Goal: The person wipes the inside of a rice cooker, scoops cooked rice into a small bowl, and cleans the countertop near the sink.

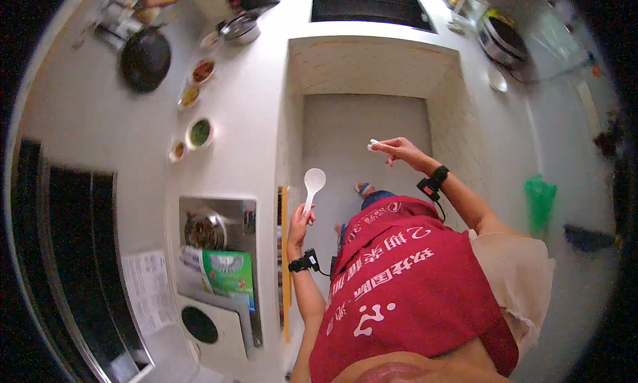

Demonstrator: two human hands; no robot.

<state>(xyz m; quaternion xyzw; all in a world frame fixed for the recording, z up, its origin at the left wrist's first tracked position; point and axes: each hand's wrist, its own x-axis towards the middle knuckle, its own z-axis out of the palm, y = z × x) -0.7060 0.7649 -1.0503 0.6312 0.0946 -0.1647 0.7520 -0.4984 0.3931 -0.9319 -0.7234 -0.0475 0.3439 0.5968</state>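
My left hand (300,224) is closed round the handle of a white rice paddle (314,181), whose broad end points away from me. On the right, my right hand (398,150) pinches a small white object (373,145) between thumb and fingers; its exact kind is unclear. Both hands are above the grey floor between the counters, well apart. A black strap with a small device is on each wrist. Below them, a red apron (398,268) with white writing covers my front.
Bowls of food, one with chopped greens (200,132), line the left counter near a lidded pot (240,28). A sink (218,278) holds a metal bowl and a green packet. A black cooktop (371,8) lies ahead; a rice cooker (502,40) and green bag (540,203) are right.
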